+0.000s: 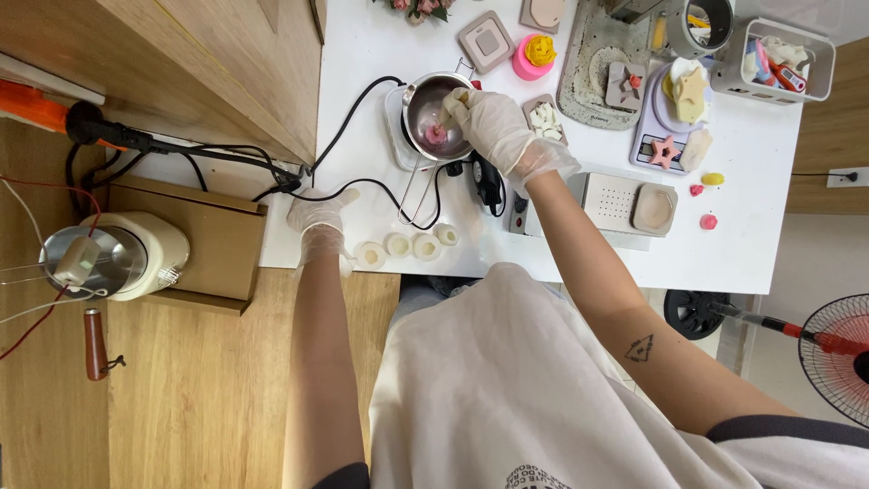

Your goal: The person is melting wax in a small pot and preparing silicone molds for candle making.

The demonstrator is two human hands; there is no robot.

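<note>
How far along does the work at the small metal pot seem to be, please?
Done: pink pieces already lie in the metal pot. In hand: the right hand holds a white piece over its rim; the left hand rests on the table. Left: more white pieces in the tray.

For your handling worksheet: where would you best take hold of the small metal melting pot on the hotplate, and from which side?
Probably by the metal pot's long wire handle, which juts toward the table edge nearest the person. Come from that edge: the right hand is over the bowl.
</note>
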